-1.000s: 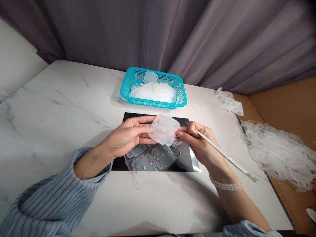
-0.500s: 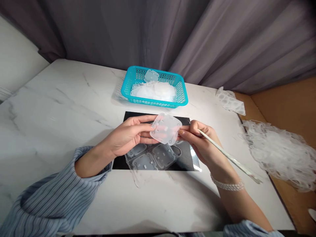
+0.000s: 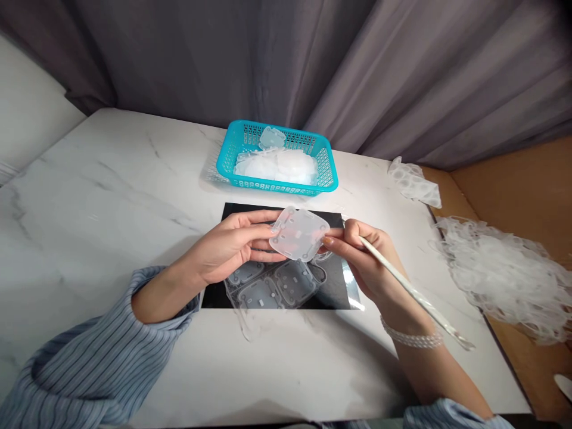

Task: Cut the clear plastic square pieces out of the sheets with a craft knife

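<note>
Between both hands is a thin translucent silicone piece, squarish with rounded corners and small holes and slots. My left hand grips its left edge between thumb and fingers. My right hand pinches its right edge with thumb and index finger, and also keeps a slim white tweezers-like tool against the palm, its far end pointing down to the right. Below the hands lies a black sheet bearing a translucent moulded sheet of similar pieces, partly hidden by the hands.
A blue perforated basket behind the hands holds a pile of translucent pieces. At right, a heap of clear scrap rings spills over a cardboard box. A holed translucent sheet lies at the back right.
The silicone piece has tilted slightly and shifted a little left, still held by both hands. The white tool's far end has swung slightly downward. The camera view has shifted a little.
</note>
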Tool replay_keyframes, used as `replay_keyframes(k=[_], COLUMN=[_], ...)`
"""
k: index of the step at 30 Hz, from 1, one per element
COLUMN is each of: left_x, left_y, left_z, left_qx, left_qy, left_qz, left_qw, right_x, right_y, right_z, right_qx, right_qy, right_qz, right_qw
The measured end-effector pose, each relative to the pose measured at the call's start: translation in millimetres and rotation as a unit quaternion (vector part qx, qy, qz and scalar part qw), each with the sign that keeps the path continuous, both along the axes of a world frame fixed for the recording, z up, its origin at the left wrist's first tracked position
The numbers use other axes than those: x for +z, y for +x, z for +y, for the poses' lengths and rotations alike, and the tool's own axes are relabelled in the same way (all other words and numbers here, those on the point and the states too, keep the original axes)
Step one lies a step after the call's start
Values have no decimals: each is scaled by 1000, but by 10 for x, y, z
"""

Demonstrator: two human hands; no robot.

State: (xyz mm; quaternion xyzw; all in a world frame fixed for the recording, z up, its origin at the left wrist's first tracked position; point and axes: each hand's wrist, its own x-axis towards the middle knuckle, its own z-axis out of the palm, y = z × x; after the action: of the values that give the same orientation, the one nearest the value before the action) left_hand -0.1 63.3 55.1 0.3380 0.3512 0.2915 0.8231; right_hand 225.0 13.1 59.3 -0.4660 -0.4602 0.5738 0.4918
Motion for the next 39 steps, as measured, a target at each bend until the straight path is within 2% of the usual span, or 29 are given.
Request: replay_keyframes(k=[7, 11, 14, 16, 19, 23, 25, 27, 30, 32, 34, 35, 37, 39], left_x=[-25, -37, -11, 37, 136, 265, 310, 338, 342, 328, 317, 317, 326, 341], left_y=[-6, 30, 45, 35, 2, -30, -32, -26, -6, 10, 25, 31, 41, 49], left_z=[6, -15, -57, -93, -147, -208, -235, -257, -275, -278, -285, -295, -331, -385], left_qx=[-5, 18, -30, -55, -55, -88, -116, -134, -152, -176, -158, -129, -56, -15], left_qy=[-9, -59, -100, -98, -77, -60, -65, -79, -99, -59, 51, 125, 280, 415], left_qz=[-5, -2, -56, -93, -116, -72, -60, -56, -39, 17, 141, 211, 312, 334], left_qw=[1000, 998, 993, 989, 989, 992, 989, 986, 983, 982, 976, 961, 906, 846], right_x=[54, 105, 142, 163, 195, 244, 264, 282, 315, 340, 363, 372, 383, 385], right_y=[-34, -82, -114, -130, -143, -161, -177, -197, -222, -229, -228, -226, -219, -212], right_z=[-54, -114, -175, -229, -319, -416, -442, -451, -441, -432, -430, -433, -446, -462], right_qx=[-8, -48, -41, -20, -4, -21, -32, -46, -48, -42, -39, -40, -43, -43], right_qy=[10, 48, 78, 110, 186, 307, 347, 368, 372, 367, 358, 349, 326, 304], right_qz=[-3, -33, -113, -172, -242, -313, -323, -312, -285, -273, -270, -274, -286, -292], right_qw=[1000, 997, 990, 979, 952, 898, 880, 875, 882, 888, 893, 895, 900, 906])
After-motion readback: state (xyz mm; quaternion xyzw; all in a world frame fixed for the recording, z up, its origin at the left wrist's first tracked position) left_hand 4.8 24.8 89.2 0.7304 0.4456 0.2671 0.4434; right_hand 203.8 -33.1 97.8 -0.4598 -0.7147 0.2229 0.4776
